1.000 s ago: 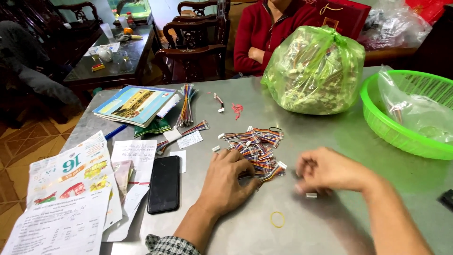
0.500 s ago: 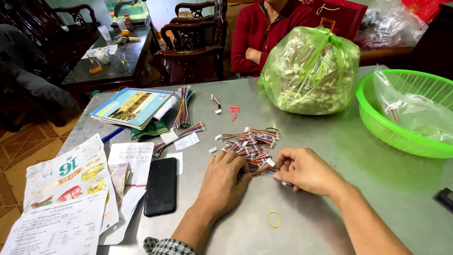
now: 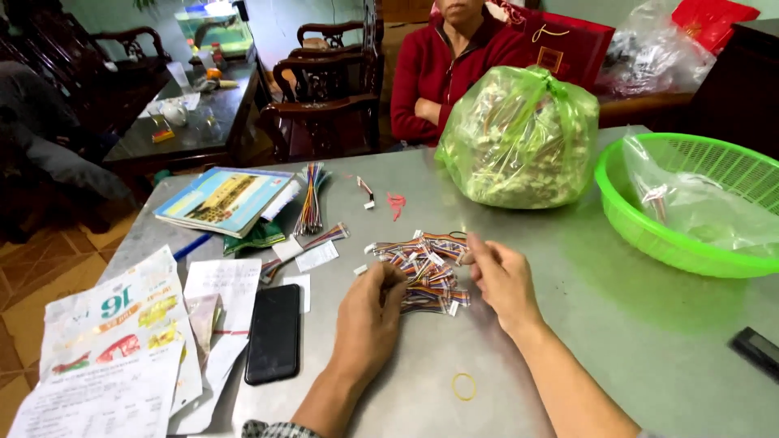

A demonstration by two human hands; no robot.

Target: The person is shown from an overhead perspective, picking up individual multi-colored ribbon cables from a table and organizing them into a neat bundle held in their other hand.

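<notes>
Your left hand rests palm down on the grey tabletop, its fingers curled onto the near left edge of the pile of small multicoloured ribbon cables, pinching at the wires there. Your right hand sits at the right edge of the same pile, fingers bent and closed on a cable end, though the exact piece it grips is too small to make out. The pile lies between your two hands, near the middle of the tabletop. A yellow rubber band lies flat just nearer you, apart from both hands. To your left a black phone lies face down beside loose papers and printed leaflets. Farther back on the left a booklet lies beside a bundle of longer coloured wires, with a few stray connectors near it. Beyond the pile stands a knotted green plastic bag stuffed with more cables. On the right a green plastic basket holds a clear bag. A person in a red jacket sits across the tabletop with arms folded.
</notes>
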